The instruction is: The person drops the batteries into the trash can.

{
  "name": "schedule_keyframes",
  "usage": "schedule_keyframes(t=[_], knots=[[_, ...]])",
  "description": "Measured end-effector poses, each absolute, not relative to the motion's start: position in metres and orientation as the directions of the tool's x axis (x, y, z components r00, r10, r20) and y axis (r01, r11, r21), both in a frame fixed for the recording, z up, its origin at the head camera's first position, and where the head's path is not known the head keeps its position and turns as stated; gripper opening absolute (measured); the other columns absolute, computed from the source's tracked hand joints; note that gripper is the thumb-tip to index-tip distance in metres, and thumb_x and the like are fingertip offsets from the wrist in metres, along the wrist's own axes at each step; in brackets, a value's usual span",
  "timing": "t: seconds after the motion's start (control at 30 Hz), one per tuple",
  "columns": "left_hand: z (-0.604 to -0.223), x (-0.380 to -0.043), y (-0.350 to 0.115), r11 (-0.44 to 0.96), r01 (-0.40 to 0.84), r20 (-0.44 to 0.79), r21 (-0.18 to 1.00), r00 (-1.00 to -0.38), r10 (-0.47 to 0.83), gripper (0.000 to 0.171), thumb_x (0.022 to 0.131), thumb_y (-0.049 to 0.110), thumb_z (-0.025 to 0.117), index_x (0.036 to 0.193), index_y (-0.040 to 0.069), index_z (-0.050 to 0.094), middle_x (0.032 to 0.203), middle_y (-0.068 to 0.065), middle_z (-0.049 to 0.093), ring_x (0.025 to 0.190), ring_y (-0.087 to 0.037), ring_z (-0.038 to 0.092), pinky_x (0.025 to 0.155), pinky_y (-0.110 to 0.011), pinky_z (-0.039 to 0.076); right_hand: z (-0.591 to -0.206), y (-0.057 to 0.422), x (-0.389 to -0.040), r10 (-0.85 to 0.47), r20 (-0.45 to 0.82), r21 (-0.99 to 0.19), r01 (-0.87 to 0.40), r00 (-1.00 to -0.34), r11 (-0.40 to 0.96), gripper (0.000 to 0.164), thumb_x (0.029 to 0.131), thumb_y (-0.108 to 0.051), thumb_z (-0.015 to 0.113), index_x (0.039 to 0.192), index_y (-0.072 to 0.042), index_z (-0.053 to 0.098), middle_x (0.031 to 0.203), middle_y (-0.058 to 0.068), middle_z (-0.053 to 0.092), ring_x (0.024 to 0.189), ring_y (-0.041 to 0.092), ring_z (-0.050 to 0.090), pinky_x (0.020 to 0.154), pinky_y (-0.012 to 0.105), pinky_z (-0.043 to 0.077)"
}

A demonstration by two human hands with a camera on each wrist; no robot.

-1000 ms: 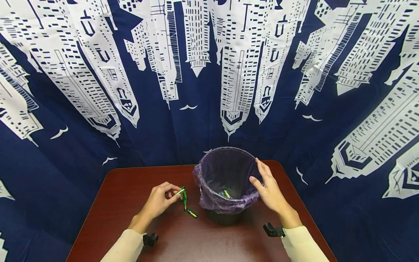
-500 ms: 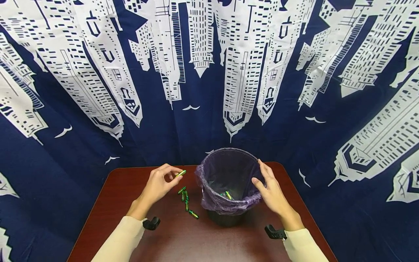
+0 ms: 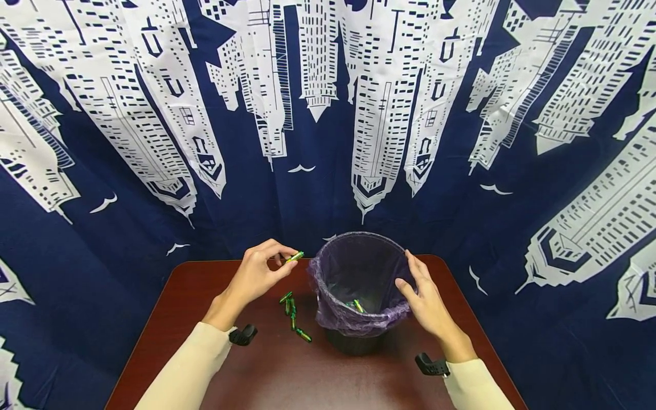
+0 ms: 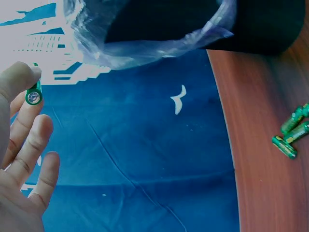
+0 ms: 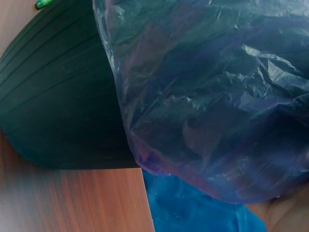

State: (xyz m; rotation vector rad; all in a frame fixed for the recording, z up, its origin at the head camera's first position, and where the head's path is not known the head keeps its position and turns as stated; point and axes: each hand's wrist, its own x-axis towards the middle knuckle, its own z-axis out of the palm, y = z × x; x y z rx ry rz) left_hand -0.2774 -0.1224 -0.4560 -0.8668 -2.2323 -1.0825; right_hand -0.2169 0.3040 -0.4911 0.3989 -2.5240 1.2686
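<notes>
My left hand (image 3: 258,273) pinches a green battery (image 3: 295,256) between thumb and fingertips, left of the bin and above the table. In the left wrist view the flat end of that battery (image 4: 34,95) faces the camera. A dark trash bin (image 3: 353,344) is lined with a thin purple bag (image 3: 333,323) folded over its rim. My right hand (image 3: 429,307) holds the bin's right rim, thumb over the inner side and fingers along the outside. The right wrist view mostly shows the bag (image 5: 203,96), which hides most of that hand. Inside the bin lie some batteries (image 3: 359,306), partly hidden.
Several green batteries (image 3: 303,335) lie in a loose row on the reddish-brown table (image 3: 266,376), left of the bin. Behind the table's far edge hangs a blue curtain (image 3: 246,216) with white buildings printed on it.
My left hand has picked up one battery from the loose group, raised it and brought it rightward toward the bin. The right hand has stayed on the rim.
</notes>
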Motion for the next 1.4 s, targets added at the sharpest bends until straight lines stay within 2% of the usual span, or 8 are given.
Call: schedule_keyframes(t=[0.2,0.37,0.47,0.67,1.03,1.2,1.4], knots=[[-0.443,-0.280,-0.111,0.458,0.748,0.674,0.480,-0.649,0.353,0.024,0.095,0.007,0.096,0.117,0.015,0.090,0.100,0.001,0.081,0.080,-0.022,0.069,0.069,-0.017,0.050,-0.491,0.305,-0.213,-0.103,0.362,-0.731,-0.351,-0.926,0.586,0.079,0.116,-0.023,0.066,0.183,-0.001,0.030,0.186,0.032,0.030,0.172,0.062,0.032,0.133,0.089,0.026],[-0.429,-0.283,-0.103,0.446,0.781,0.705,0.437,-0.606,0.370,0.024,0.095,0.008,0.097,0.117,0.014,0.090,0.099,0.001,0.081,0.080,-0.019,0.069,0.072,-0.015,0.050,-0.492,0.306,-0.212,-0.103,0.365,-0.734,-0.353,-0.926,0.579,0.079,0.116,-0.023,0.065,0.183,-0.002,0.030,0.186,0.032,0.030,0.172,0.062,0.032,0.132,0.089,0.027],[-0.421,-0.284,-0.099,0.451,0.789,0.712,0.416,-0.591,0.378,0.024,0.095,0.009,0.097,0.117,0.013,0.090,0.096,-0.001,0.080,0.080,-0.016,0.067,0.072,-0.019,0.050,-0.492,0.305,-0.212,-0.106,0.364,-0.738,-0.356,-0.925,0.573,0.078,0.116,-0.023,0.065,0.183,-0.002,0.030,0.186,0.032,0.030,0.172,0.062,0.031,0.132,0.089,0.027],[-0.403,-0.286,-0.089,0.474,0.774,0.673,0.420,-0.616,0.410,0.021,0.098,0.014,0.096,0.119,0.014,0.091,0.099,-0.002,0.080,0.081,-0.019,0.067,0.071,-0.026,0.053,-0.491,0.304,-0.213,-0.110,0.366,-0.734,-0.359,-0.924,0.576,0.079,0.116,-0.023,0.065,0.183,-0.001,0.030,0.186,0.032,0.030,0.171,0.062,0.032,0.132,0.090,0.027],[-0.380,-0.288,-0.071,0.489,0.786,0.648,0.379,-0.602,0.466,0.019,0.100,0.019,0.094,0.119,0.015,0.091,0.102,-0.003,0.082,0.084,-0.016,0.068,0.067,-0.025,0.050,-0.490,0.302,-0.216,-0.108,0.371,-0.730,-0.361,-0.922,0.580,0.079,0.116,-0.024,0.064,0.183,0.000,0.029,0.185,0.034,0.030,0.170,0.064,0.032,0.132,0.090,0.026],[-0.379,-0.289,-0.064,0.494,0.791,0.633,0.362,-0.597,0.492,0.020,0.102,0.021,0.093,0.121,0.016,0.092,0.102,0.000,0.081,0.085,-0.014,0.068,0.070,-0.026,0.053,-0.489,0.302,-0.216,-0.112,0.374,-0.729,-0.367,-0.921,0.578,0.079,0.116,-0.022,0.065,0.183,-0.001,0.029,0.185,0.033,0.030,0.171,0.063,0.032,0.133,0.090,0.026],[-0.380,-0.290,-0.055,0.470,0.821,0.640,0.324,-0.556,0.530,0.020,0.102,0.020,0.093,0.121,0.016,0.091,0.105,0.000,0.083,0.085,-0.015,0.069,0.073,-0.026,0.057,-0.489,0.302,-0.216,-0.116,0.369,-0.727,-0.364,-0.922,0.582,0.078,0.116,-0.022,0.065,0.183,-0.001,0.029,0.186,0.033,0.030,0.171,0.063,0.032,0.133,0.089,0.026]])
